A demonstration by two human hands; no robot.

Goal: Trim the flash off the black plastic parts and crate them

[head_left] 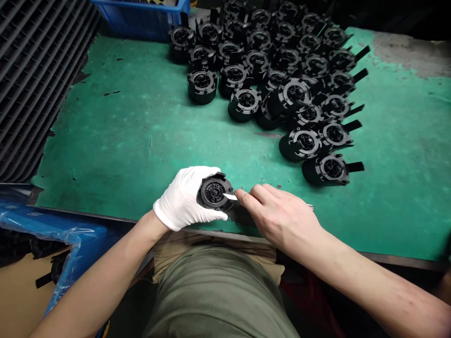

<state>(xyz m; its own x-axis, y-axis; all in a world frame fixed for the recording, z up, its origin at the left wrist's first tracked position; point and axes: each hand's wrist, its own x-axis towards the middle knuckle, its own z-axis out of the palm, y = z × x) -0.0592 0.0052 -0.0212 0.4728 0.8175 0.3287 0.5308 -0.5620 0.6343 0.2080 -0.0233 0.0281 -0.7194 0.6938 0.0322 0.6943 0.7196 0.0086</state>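
Note:
My left hand (188, 197), in a white glove, is wrapped round a black round plastic housing (213, 193) near the table's front edge. Its ringed face with small posts points up toward me. My bare right hand (278, 211) grips a knife (230, 196) with a thin pale blade. The blade's tip reaches over the housing's face, close to its centre; whether it touches cannot be made out. Most of the handle is hidden in my fist, and its metallic end (310, 207) shows behind the hand.
Many similar black housings (245, 104) stand grouped on the green tabletop (116, 126), some with upright or sideways tabs. A blue bin (141, 19) sits at the back. Black ribbed trays (38, 70) lie at left. Below left, a plastic-lined blue container (81, 239) holds black parts.

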